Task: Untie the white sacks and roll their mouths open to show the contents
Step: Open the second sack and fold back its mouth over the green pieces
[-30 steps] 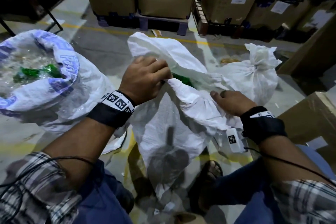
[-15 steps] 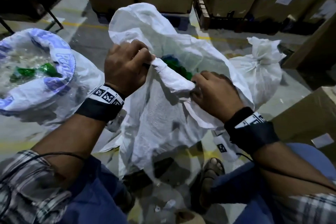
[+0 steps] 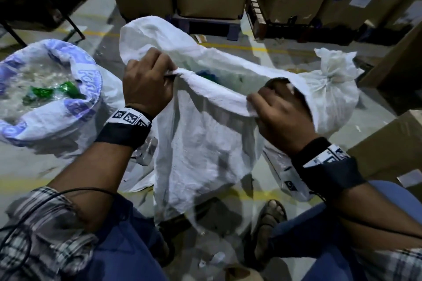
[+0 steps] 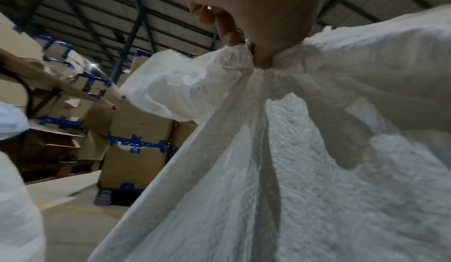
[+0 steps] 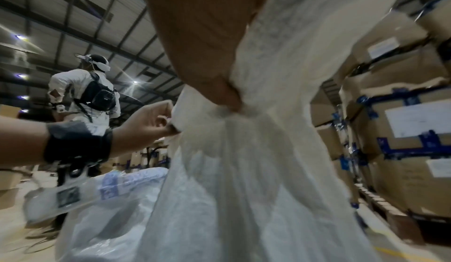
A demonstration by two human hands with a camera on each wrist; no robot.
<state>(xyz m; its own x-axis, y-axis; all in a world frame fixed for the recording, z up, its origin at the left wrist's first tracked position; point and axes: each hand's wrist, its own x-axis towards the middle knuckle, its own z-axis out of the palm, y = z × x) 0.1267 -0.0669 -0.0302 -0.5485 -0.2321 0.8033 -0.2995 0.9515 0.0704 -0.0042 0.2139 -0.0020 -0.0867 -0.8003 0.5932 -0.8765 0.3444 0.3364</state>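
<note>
At centre frame, I am gripping the rolled near rim of the untied white sack (image 3: pixel 201 143) in my left hand (image 3: pixel 146 84) and right hand (image 3: pixel 280 114), stretching its mouth wide, and judging another outward fold is next.

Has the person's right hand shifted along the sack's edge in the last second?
Yes. The right hand has moved up the rolled rim of the middle sack, toward the tied sack on the floor behind, and now grips the rim.

Plaid rolled sleeves (image 3: pixel 43 219), blue trousers (image 3: pixel 118 253), black wristbands (image 3: pixel 123 132) with white coded tags, thin black cables, and sandals (image 3: pixel 267 230).
</note>
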